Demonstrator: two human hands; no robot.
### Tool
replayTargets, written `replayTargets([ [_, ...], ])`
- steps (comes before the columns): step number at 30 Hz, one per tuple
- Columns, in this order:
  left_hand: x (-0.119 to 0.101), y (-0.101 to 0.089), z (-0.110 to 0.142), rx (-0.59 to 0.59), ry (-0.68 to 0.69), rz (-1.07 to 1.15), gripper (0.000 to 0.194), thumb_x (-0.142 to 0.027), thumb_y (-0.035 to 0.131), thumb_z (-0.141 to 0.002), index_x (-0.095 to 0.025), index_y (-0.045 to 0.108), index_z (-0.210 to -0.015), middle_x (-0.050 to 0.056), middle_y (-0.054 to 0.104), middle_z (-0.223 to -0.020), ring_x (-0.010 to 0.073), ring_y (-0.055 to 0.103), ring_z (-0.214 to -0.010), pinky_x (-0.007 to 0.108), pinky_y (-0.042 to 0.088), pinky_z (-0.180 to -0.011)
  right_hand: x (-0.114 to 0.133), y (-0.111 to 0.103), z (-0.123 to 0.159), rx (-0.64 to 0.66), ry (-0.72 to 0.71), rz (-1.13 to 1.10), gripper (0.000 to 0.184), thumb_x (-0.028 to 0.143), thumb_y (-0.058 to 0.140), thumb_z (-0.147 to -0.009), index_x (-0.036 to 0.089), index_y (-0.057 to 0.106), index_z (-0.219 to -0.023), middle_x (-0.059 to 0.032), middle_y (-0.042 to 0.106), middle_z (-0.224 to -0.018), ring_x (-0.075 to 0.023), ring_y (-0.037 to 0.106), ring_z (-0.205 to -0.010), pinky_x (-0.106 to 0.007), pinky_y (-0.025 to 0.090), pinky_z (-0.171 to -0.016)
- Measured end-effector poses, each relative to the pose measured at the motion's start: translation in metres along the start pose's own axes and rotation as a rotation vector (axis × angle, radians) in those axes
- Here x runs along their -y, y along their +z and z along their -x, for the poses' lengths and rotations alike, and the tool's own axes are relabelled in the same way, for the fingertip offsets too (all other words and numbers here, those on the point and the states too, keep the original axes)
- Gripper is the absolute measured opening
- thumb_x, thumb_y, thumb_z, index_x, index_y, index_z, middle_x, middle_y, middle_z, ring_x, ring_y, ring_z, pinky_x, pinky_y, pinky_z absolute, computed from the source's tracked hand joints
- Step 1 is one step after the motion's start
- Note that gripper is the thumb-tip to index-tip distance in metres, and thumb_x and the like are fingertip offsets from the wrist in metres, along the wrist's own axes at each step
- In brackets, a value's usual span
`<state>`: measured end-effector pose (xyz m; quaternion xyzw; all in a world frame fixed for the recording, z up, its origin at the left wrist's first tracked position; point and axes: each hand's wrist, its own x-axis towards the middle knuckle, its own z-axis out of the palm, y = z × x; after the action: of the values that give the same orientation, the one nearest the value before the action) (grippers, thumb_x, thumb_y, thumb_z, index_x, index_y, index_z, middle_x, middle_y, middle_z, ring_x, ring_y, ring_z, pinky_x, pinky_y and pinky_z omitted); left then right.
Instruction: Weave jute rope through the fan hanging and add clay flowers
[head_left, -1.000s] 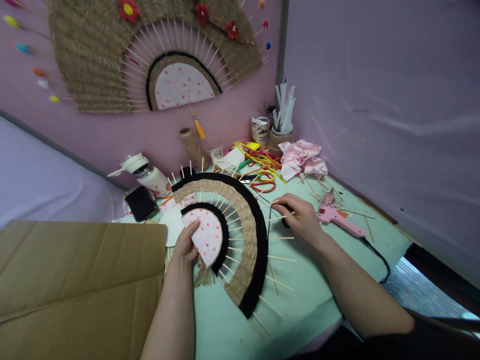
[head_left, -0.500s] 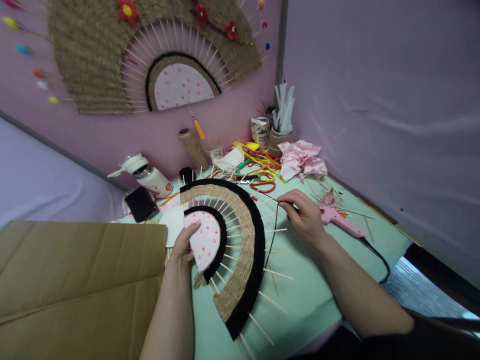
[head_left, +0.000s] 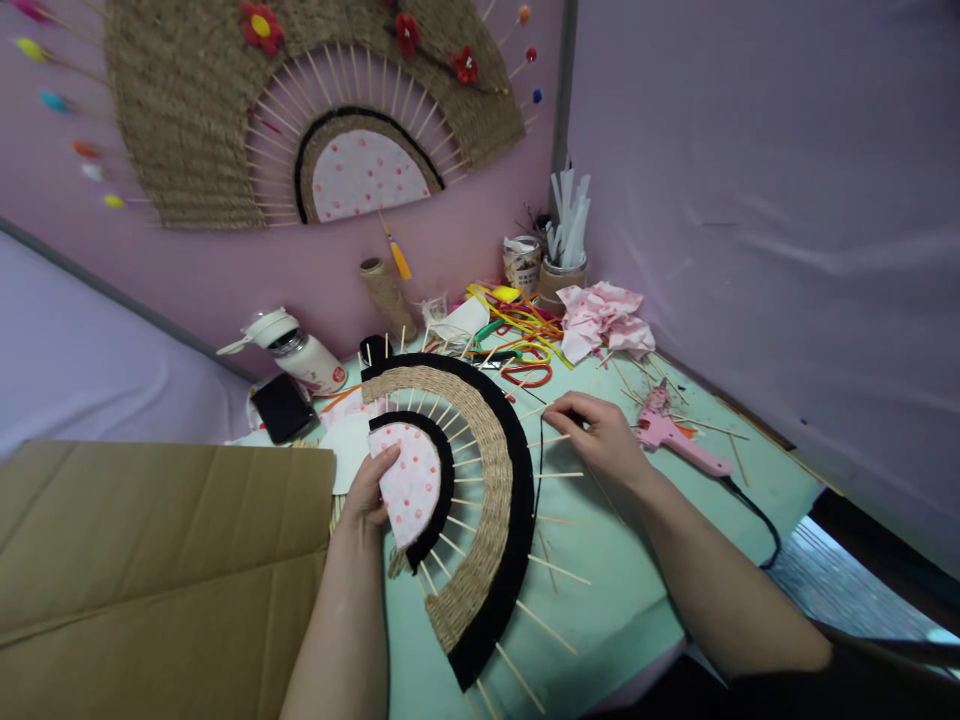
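Over the bench (head_left: 615, 610), the left hand (head_left: 372, 487) gripped the woven fan (head_left: 496, 480) by its dotted centre (head_left: 415, 480), the long axis pointing away. The right hand (head_left: 598, 432) was nearer the outer rim (head_left: 523, 480): just right of it, its fingers pinched black cord (head_left: 541, 455), a glue gun (head_left: 684, 441) beyond.

Craft workshop by the look of it, a tight corner booth: pale green desk (head_left: 615, 600) against a pink wall (head_left: 465, 230) and a lilac side panel (head_left: 750, 190). Evidence: pink hot glue gun (head_left: 686, 440), orange-handled scissors (head_left: 527, 378), twine spool (head_left: 388, 300), jar of white strips (head_left: 574, 225), crumpled dotted fabric (head_left: 604, 320), stick-ribbed woven fan (head_left: 495, 460) over the desk, larger flower-trimmed fan (head_left: 180, 130) on the wall
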<state>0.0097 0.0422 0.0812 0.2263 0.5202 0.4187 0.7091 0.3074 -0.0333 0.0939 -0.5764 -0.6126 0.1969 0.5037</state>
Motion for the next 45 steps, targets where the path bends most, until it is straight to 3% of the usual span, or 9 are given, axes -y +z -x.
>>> replayTargets([
  [2,0.001,-0.002,-0.001,0.017,-0.012,-0.027,0.029,-0.007,0.059,-0.072,-0.006,0.061,-0.102,0.011,0.072,-0.066,0.0258,0.071,-0.064,0.032,0.059,-0.065,0.000,0.001,-0.001,0.110,0.006,-0.011,0.014,0.026,0.057,-0.085,0.019,0.064,-0.076,-0.0021,0.066,-0.072,-0.0143,0.058,-0.065,-0.026,0.043,-0.060],
  [4,0.002,-0.003,-0.001,0.034,-0.031,-0.053,0.031,-0.008,0.061,-0.071,-0.006,0.062,-0.102,0.011,0.072,-0.066,0.0256,0.070,-0.060,0.031,0.059,-0.060,0.000,0.002,-0.001,0.140,-0.007,-0.019,0.015,0.026,0.055,-0.086,0.019,0.064,-0.077,-0.0026,0.066,-0.074,-0.0149,0.059,-0.067,-0.027,0.044,-0.062],
  [10,0.002,-0.001,0.001,0.051,-0.054,-0.085,0.030,-0.009,0.061,-0.072,-0.007,0.061,-0.102,0.010,0.072,-0.064,0.0236,0.069,-0.053,0.025,0.055,-0.046,0.000,0.001,-0.001,0.014,-0.077,0.019,0.014,0.025,0.055,-0.087,0.020,0.062,-0.076,-0.0032,0.065,-0.075,-0.0156,0.059,-0.071,-0.028,0.044,-0.067],
  [19,0.000,0.002,0.003,0.037,-0.066,-0.111,0.020,-0.007,0.056,-0.073,-0.006,0.062,-0.092,0.011,0.072,-0.063,0.0224,0.068,-0.051,0.025,0.054,-0.045,-0.005,0.001,0.001,-0.147,-0.166,0.072,0.012,0.025,0.060,-0.085,0.020,0.060,-0.074,-0.0012,0.058,-0.068,-0.0142,0.053,-0.063,-0.028,0.042,-0.060],
  [27,-0.001,0.004,0.003,0.058,-0.119,-0.142,0.011,-0.006,0.057,-0.073,-0.006,0.064,-0.081,0.010,0.068,-0.054,0.0193,0.063,-0.041,0.024,0.052,-0.042,-0.012,-0.008,-0.005,-0.175,-0.261,0.140,0.008,0.020,0.052,-0.089,0.022,0.059,-0.086,-0.0048,0.061,-0.080,-0.0186,0.058,-0.078,-0.033,0.045,-0.070],
  [33,-0.001,0.005,0.005,0.085,-0.137,-0.177,0.021,-0.007,0.060,-0.069,-0.006,0.064,-0.090,0.009,0.069,-0.056,0.0221,0.066,-0.046,0.026,0.052,-0.043,-0.013,-0.007,-0.005,-0.178,-0.225,0.142,0.008,0.022,0.051,-0.089,0.022,0.059,-0.085,-0.0043,0.061,-0.080,-0.0186,0.057,-0.077,-0.033,0.045,-0.070],
  [38,-0.001,0.005,0.009,0.074,-0.124,-0.155,0.016,-0.005,0.060,-0.068,-0.007,0.064,-0.083,0.011,0.070,-0.057,0.0229,0.066,-0.046,0.027,0.053,-0.044,-0.007,-0.005,-0.002,-0.189,-0.083,0.112,0.012,0.027,0.055,-0.087,0.021,0.057,-0.077,-0.0012,0.060,-0.072,-0.0148,0.054,-0.064,-0.028,0.042,-0.062],
  [41,0.000,0.002,0.008,0.076,-0.119,-0.133,0.023,-0.006,0.061,-0.069,-0.006,0.065,-0.092,0.010,0.070,-0.058,0.0246,0.067,-0.050,0.028,0.054,-0.045,-0.007,-0.003,-0.001,-0.183,-0.011,0.091,0.015,0.030,0.056,-0.086,0.020,0.057,-0.075,-0.0005,0.059,-0.069,-0.0135,0.052,-0.060,-0.027,0.041,-0.058],
  [45,0.004,-0.001,0.004,0.076,-0.106,-0.089,0.034,-0.012,0.064,-0.071,-0.007,0.062,-0.105,0.012,0.073,-0.069,0.0264,0.070,-0.060,0.029,0.057,-0.052,-0.008,0.002,-0.001,-0.020,0.032,0.086,0.018,0.031,0.057,-0.084,0.019,0.058,-0.071,-0.0002,0.059,-0.065,-0.0129,0.052,-0.058,-0.025,0.040,-0.055],
])
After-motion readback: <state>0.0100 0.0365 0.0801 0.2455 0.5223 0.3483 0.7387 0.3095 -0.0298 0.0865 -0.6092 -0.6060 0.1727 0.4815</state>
